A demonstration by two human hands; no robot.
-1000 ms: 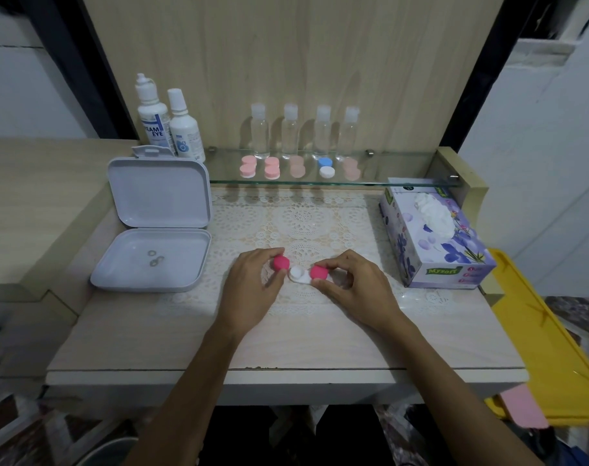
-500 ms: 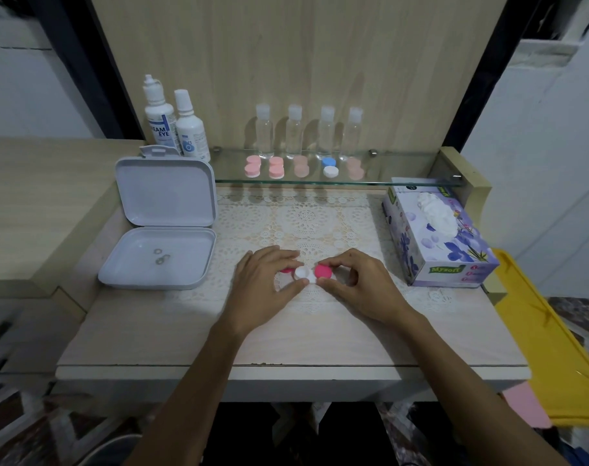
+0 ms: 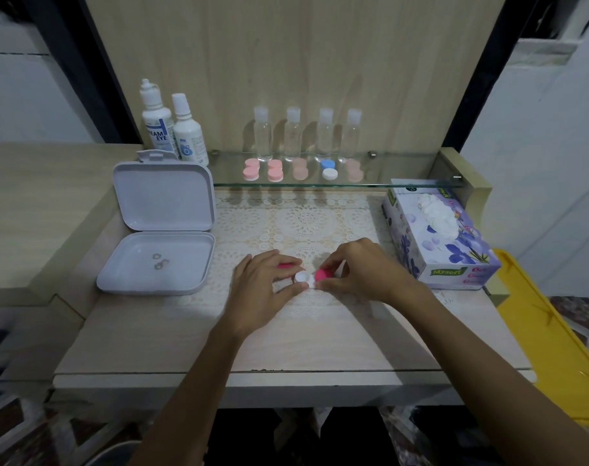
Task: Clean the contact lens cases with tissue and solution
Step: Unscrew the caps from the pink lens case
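Note:
A white contact lens case [image 3: 304, 279] lies on the lace mat between my hands. My left hand [image 3: 264, 290] pinches its left well, and a loose pink cap [image 3: 286, 265] shows just behind the fingers. My right hand [image 3: 360, 272] grips the pink cap [image 3: 324, 274] on the case's right well. The tissue box [image 3: 451, 250], floral with a white tissue sticking up, stands to the right. Two solution bottles [image 3: 173, 129] stand at the back left.
An open white box [image 3: 158, 257] with two small metal rings sits left of my hands. A glass shelf [image 3: 404, 181] at the back carries several lens cases, with several small clear bottles behind it. A yellow bin [image 3: 548, 331] is beyond the table's right edge.
My left hand has set the pink cap down behind the case and moved right to pinch the case's left well. My right hand has stayed on the other pink cap.

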